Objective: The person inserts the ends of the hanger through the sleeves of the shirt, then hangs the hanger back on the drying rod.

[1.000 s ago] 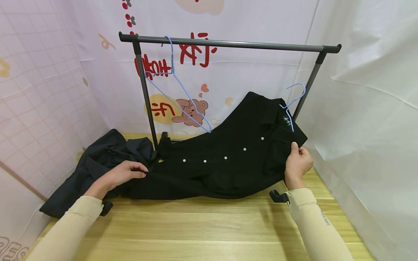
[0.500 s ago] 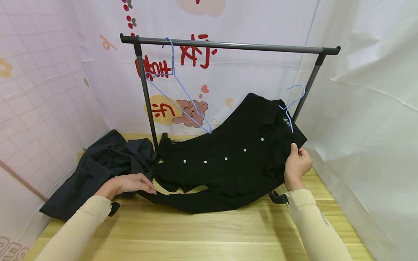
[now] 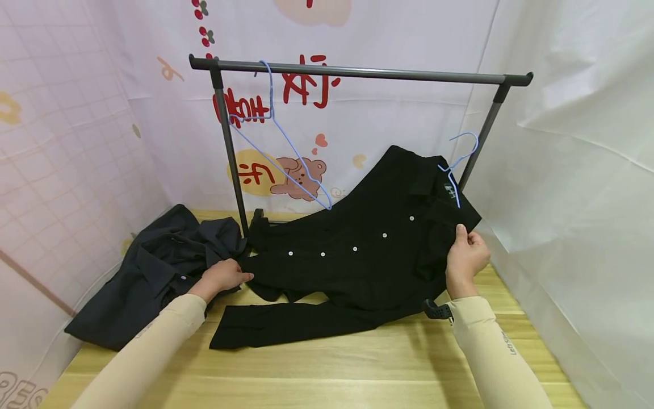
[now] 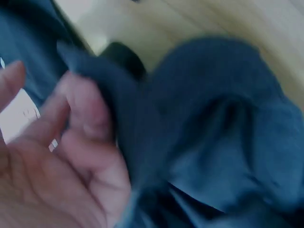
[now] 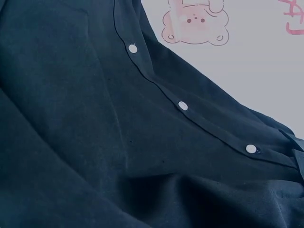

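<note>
- Compared with half a second ago, the near sleeve point(image 3: 286, 325) of the black button-up shirt point(image 3: 327, 272) has been let go; it now lies flat on the wooden table point(image 3: 357, 369), its squared cuff end showing.
- The left hand point(image 3: 225, 275) has moved off that cuff, up and away from the person, to the shirt's hem, beside the dark grey shirt point(image 3: 153, 284) heaped at the left.
- Its fingers are bent in the blurred left wrist view, dark cloth right beside them; whether they pinch any cannot be told.
- The right hand point(image 3: 466, 257) is where it was, pinching the black shirt's cloth below the collar, thumb on top.
- The black shirt is in front of the clothes rack point(image 3: 378, 72), its collar end raised at the right by the rack's right post.
- Its long axis slants from the hem at lower left up to the collar at upper right, the row of white buttons point(image 3: 355, 249) following it.
- The free sleeve runs along the near side, cuff pointing left.
- A blue wire hanger point(image 3: 462, 158) sits at the collar, hook upward, as before.
</note>
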`<state>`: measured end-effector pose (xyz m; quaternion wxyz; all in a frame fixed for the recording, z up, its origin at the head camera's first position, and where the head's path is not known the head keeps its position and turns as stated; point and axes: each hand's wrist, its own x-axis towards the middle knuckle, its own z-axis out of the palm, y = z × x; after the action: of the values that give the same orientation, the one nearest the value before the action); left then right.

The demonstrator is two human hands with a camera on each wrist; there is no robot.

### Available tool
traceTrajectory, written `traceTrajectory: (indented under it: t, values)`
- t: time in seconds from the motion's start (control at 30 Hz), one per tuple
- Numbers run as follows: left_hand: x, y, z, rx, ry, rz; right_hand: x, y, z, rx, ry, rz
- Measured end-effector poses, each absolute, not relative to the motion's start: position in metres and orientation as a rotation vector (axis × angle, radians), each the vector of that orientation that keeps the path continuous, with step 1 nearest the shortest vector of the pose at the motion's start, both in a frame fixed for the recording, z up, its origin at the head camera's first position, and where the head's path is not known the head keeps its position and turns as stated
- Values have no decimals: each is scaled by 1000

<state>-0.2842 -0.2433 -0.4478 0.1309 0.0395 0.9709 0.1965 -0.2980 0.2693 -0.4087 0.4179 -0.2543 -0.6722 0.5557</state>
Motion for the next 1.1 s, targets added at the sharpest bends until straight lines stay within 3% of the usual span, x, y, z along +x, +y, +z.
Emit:
traceTrajectory:
  t: [0.33,0.73,0.83,1.0,1.1]
  values:
    - [-314,-215,-465,172,2983,271,-297,269,-412,-636,-1665,1431]
    - [-317,-219,-471,347,3060,260,-295,267,-405,-585,-1666,1423]
    - [-319,-221,-469,339,3081,498,-295,268,-400,-569,-1656,1387]
    - [-320,-219,-464,140,2668,1359,-295,271,-393,-549,-1647,1366]
    - [-317,-216,-464,26,2493,1543,-295,271,-391,-551,-1662,1366]
